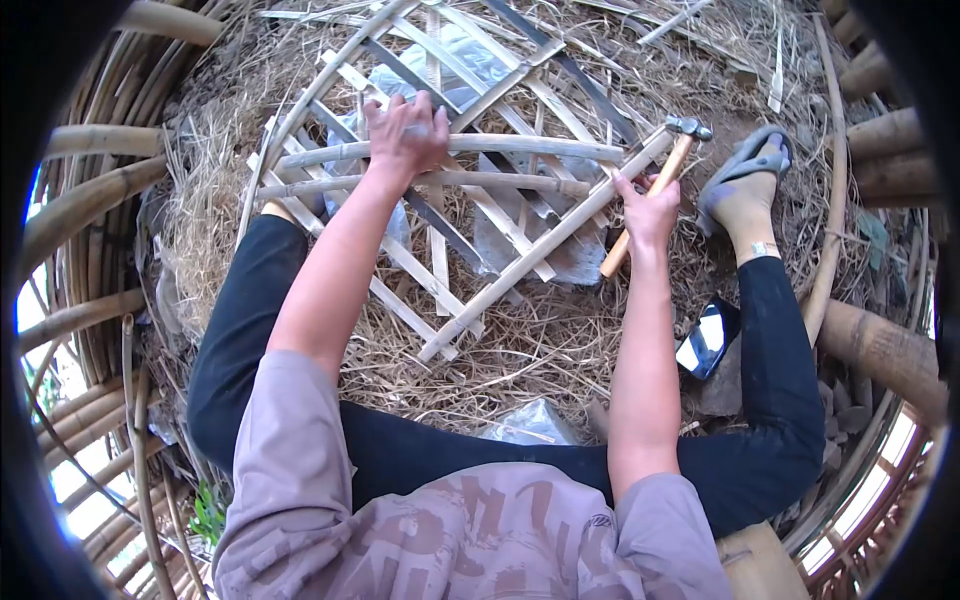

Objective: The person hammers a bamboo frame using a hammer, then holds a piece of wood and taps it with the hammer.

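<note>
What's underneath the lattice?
Through the gaps in the lattice, straw and pale pieces show; I can't tell what the pieces are made of. Whatever lies directly beneath the wood and the left hand is hidden.

Earth floor (732,108), strewn with dry straw (540,330). Relative to bamboo lattice (548,242): grey slab (578,264) beneath; split-bamboo strip (675,21) beyond, rightward; glossy black object (708,340) rightward, nearer side.

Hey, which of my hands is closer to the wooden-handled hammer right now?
Right. Your right hand grips the wooden-handled hammer around its handle; your left hand is well off to the hammer's left, on the bamboo lattice.
</note>
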`<act>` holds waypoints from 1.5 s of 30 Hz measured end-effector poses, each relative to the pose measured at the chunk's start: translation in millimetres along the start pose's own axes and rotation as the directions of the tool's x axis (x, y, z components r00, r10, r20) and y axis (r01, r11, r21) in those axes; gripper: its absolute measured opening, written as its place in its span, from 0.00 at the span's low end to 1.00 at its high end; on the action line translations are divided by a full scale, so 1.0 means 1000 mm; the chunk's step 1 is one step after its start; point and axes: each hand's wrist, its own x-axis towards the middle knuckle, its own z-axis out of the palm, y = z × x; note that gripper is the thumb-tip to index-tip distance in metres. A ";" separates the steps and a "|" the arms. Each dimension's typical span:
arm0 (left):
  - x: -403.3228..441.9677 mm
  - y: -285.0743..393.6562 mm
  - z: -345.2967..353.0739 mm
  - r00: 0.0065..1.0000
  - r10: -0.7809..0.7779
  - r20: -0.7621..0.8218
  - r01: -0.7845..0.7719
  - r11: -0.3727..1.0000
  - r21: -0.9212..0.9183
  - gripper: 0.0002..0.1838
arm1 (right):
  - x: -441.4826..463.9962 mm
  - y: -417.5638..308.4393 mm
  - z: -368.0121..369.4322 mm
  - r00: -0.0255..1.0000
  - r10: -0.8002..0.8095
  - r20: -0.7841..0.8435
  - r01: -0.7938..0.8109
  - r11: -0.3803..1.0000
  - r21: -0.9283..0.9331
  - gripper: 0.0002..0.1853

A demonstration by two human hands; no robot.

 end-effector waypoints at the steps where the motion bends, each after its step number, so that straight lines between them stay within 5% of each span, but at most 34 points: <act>1: 0.000 0.000 -0.001 1.000 0.000 0.013 0.001 1.000 -0.016 0.21 | 0.000 -0.003 -0.001 1.000 -0.007 -0.002 0.006 0.999 -0.036 0.31; 12: 0.003 0.003 0.006 1.000 -0.016 -0.014 0.016 1.000 -0.020 0.21 | 0.006 0.019 0.006 1.000 -0.002 -0.003 0.003 0.992 0.128 0.32; 15: 0.006 0.008 0.014 0.961 0.091 -0.261 -0.103 0.994 -0.031 0.29 | 0.009 0.022 0.006 0.999 -0.036 -0.012 0.036 0.998 0.043 0.32; 18: 0.001 0.034 0.014 0.973 0.135 -0.185 -0.171 0.967 -0.191 0.35 | 0.010 0.025 0.007 0.999 -0.033 -0.019 0.033 0.999 0.040 0.32; 23: -0.013 0.061 0.029 0.970 0.237 0.058 -0.231 0.969 -0.090 0.44 | 0.010 0.021 0.008 1.000 -0.021 0.008 0.021 0.999 0.038 0.29; 32: -0.028 0.076 0.021 0.949 0.254 -0.189 -0.265 0.963 -0.039 0.35 | -0.013 -0.016 -0.004 0.997 -0.059 -0.050 0.053 0.993 -0.104 0.30; 37: -0.028 0.116 0.014 0.974 0.104 -0.202 -0.161 0.944 -0.289 0.34 | -0.016 -0.011 -0.001 0.998 -0.054 -0.027 0.052 0.996 -0.078 0.30; 45: -0.029 0.140 0.032 0.978 0.119 -0.170 -0.153 0.966 -0.206 0.33 | -0.026 -0.018 -0.007 0.995 -0.078 -0.067 0.070 0.990 -0.124 0.29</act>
